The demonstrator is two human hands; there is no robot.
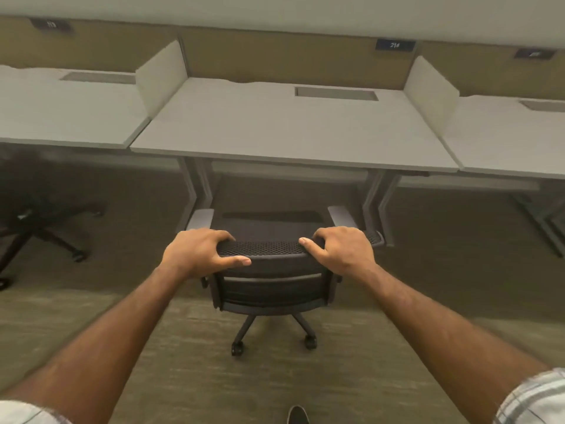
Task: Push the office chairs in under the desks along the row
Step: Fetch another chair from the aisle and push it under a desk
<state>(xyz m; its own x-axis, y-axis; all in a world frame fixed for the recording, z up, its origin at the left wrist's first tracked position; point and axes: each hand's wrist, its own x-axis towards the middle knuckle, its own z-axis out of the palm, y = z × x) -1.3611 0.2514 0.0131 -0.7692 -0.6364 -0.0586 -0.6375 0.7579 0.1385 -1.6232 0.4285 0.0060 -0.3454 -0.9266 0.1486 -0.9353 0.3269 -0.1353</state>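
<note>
1. Both hands grip the top edge of the black mesh-backed office chair [269, 270]: left hand [195, 252] and right hand [342, 250] with fingers curled over it, thumbs on the near side.
2. The chair's seat is hidden behind the backrest; its grey armrests [341, 216] sit at the front edge of the pale grey rectangular desk [290, 127].
3. Another dark chair base [46, 228], left, is blurred and cut off.

Second chair [36, 228] at left blurred and edge-cropped; desk number plates [395, 45] unreadable; shoe [297, 415] cut off.
</note>
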